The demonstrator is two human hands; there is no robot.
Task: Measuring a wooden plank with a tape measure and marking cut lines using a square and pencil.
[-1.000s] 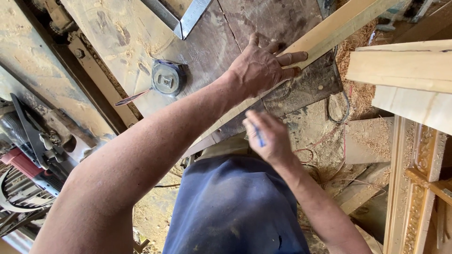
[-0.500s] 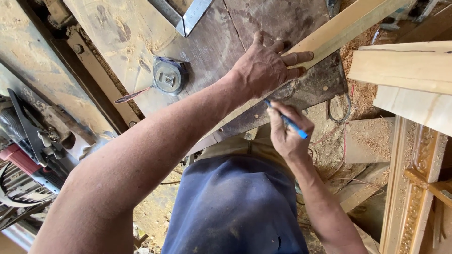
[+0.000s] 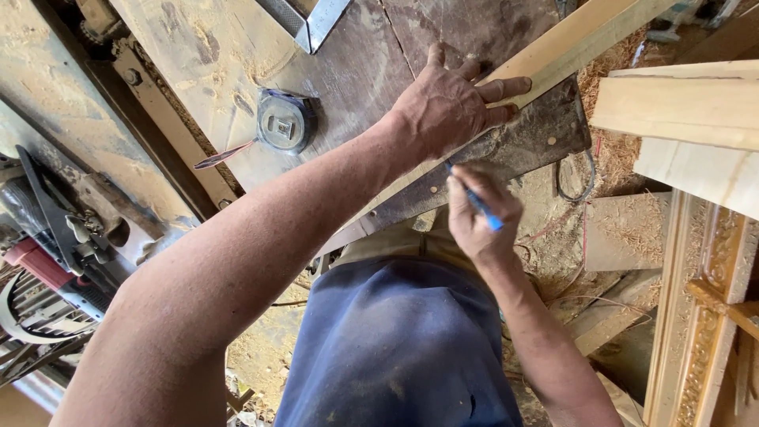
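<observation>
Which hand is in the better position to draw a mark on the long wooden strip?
The right hand: it holds the blue pen with the tip near the wooden strip. The left hand lies flat on the strip, pinning it to the workbench.

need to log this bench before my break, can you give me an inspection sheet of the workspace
surface: worn workbench, dusted with sawdust
job's things: pale wooden strip lying diagonally on the bench; blue pen
clutter: tape measure with blade partly out; metal square at the top edge
hands: left hand pressed flat on the strip; right hand gripping the pen, tip at the strip's edge
cables: thin wire loop below the bench corner
surroundings: stacked boards, carved gilt moulding, power saw, sawdust on the floor
</observation>
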